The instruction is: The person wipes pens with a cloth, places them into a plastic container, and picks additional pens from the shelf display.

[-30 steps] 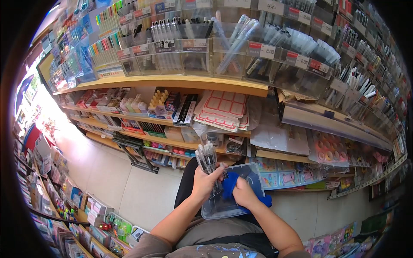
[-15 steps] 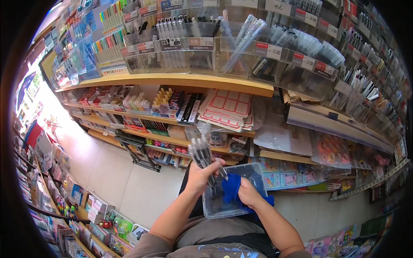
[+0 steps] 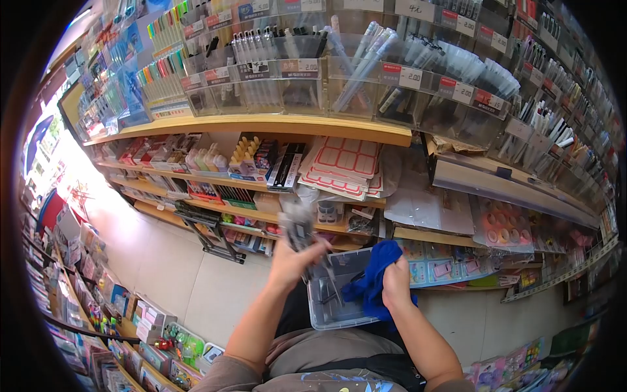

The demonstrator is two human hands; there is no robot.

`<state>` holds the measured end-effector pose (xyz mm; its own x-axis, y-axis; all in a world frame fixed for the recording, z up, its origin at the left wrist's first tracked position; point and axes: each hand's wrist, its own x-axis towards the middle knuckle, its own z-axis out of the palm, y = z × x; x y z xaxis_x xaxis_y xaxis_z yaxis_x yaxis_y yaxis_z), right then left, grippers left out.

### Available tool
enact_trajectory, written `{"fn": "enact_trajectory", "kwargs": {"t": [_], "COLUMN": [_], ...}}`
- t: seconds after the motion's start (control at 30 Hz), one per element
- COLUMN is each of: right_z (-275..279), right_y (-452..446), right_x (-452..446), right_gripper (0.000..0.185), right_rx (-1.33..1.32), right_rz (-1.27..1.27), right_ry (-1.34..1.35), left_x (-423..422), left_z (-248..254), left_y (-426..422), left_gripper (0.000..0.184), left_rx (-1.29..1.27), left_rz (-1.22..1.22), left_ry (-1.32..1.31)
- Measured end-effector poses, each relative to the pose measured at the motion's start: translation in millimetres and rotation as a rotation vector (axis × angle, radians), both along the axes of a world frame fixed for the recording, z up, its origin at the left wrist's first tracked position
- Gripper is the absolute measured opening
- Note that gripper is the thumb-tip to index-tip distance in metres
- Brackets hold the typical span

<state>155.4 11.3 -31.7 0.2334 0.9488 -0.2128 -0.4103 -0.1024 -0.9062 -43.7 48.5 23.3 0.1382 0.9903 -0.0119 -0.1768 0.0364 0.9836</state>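
Several clear-barrelled pens (image 3: 298, 225), smeared by motion, stand up out of my left hand (image 3: 290, 261), whose fingers are wrapped round them. My right hand (image 3: 396, 285) grips a bunched blue cloth (image 3: 377, 277) over the right part of a clear plastic box (image 3: 346, 321). The box rests at my lap, with a few dark pens (image 3: 328, 289) inside; the cloth hides part of its interior. My left hand is beside the box's upper left corner.
A wooden shelf edge (image 3: 261, 122) runs across ahead, with clear pen holders (image 3: 300, 91) above it. Label sheets (image 3: 343, 159) lie on a lower shelf. A black folding stand (image 3: 209, 232) is on the floor at left.
The pens and my left hand have moved left, away from the cloth. My right hand has lifted the blue cloth up and to the right, still holding it.
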Motion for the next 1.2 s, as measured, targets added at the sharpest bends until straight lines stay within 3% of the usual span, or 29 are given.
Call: {"fn": "enact_trajectory", "kwargs": {"t": [0.13,0.33,0.47,0.57,0.7,0.9,1.1,1.2], "right_z": [1,15,9,2,4,9,27,23], "right_y": [-2,-6,-2,-3,-2,5,1,3], "right_x": [-3,0,-1,5,0,9,9,10], "right_gripper": [0.018,0.017,0.011,0.006,0.006,0.014,0.025,0.019], "right_rx": [0.06,0.093,0.118,0.071,0.124,0.215,0.165,0.279], "right_rz": [-0.075,0.039,0.057,0.13,-0.145,-0.345,-0.22,-0.074], "right_ry": [-0.055,0.0,-0.123,-0.073,-0.074,0.127,0.279,0.169], "left_x": [28,42,39,39,40,37,34,33], "left_z": [-23,-31,-36,-31,-29,-36,-30,-28], "left_y": [-8,-17,-16,-19,-20,-19,-18,-18], "left_gripper": [0.016,0.019,0.021,0.023,0.017,0.02,0.018,0.017], "left_rx": [-0.107,-0.213,-0.224,-0.239,-0.3,-0.249,-0.281,-0.354], "left_rz": [-0.477,-0.632,-0.62,-0.58,-0.444,-0.391,-0.401,-0.408], "left_ry": [0.184,0.187,0.167,0.123,-0.036,0.006,-0.053,-0.123]}}
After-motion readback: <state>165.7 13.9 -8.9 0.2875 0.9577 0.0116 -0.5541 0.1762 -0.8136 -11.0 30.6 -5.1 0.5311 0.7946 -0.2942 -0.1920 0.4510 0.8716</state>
